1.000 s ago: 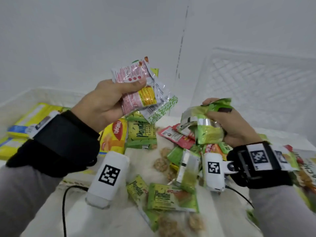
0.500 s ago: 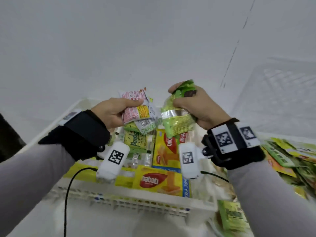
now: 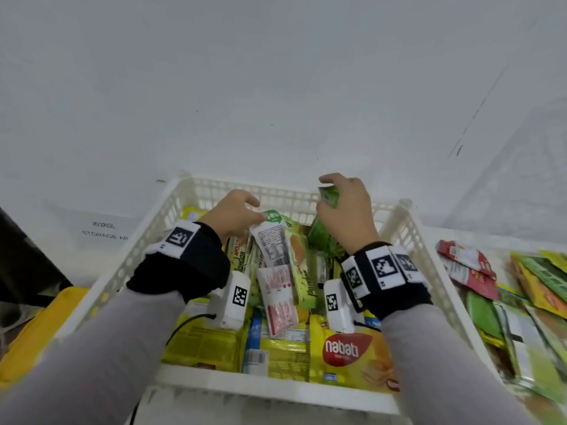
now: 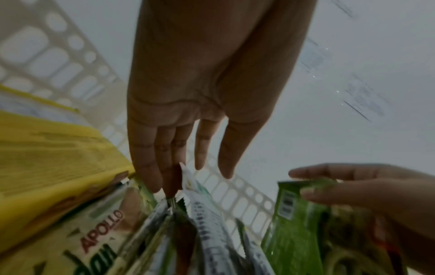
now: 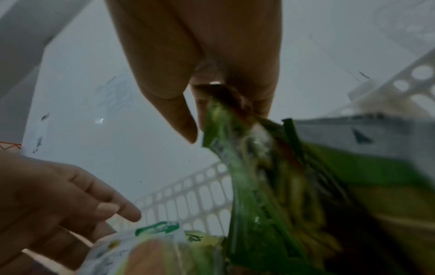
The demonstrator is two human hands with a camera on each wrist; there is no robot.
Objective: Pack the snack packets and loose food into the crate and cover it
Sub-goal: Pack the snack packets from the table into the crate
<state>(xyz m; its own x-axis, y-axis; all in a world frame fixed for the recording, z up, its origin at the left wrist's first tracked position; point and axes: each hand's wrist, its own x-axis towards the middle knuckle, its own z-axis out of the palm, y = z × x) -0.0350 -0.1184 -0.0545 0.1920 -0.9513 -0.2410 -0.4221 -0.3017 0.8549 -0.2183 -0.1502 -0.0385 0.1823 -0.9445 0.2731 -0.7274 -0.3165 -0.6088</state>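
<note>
Slippage first: right hand (image 3: 346,210) over the far end of the white perforated plastic crate (image 3: 276,389), grip pinching only the top edge of a glossy green foil snack packet (image 3: 329,196) between thumb and fingertips, with the rest hanging below the grip and the lower end down among the upright packets. Thin hold on slick foil; could slide out early and land flat across the others rather than slotting in on edge. Left hand (image 3: 233,216) just beside, grip spread and nearly straight in the left wrist view, fingertips only touching the top of a white paper-look packet with a green header (image 3: 271,237), no real clamp on it. Likely to topple toward the wrist once let go, together with the pink-and-white sachet (image 3: 279,299) leaning loose under the forearm on the flat yellow wafer packs (image 3: 346,354). Risk of a heaped, uneven layer and, judging from that, a cover unable to sit flat later; cover itself not clearly made out. Risk too of knocking the green-and-cream pandan wafer packet (image 3: 302,271) between the two grips, or snagging the wrist-camera cable on the packs below. Plenty left outside: a mixed pile of red, green and orange packets (image 3: 521,286) on the surface well to the outer side of the right grip, so room inside worth saving by standing everything on edge.
</note>
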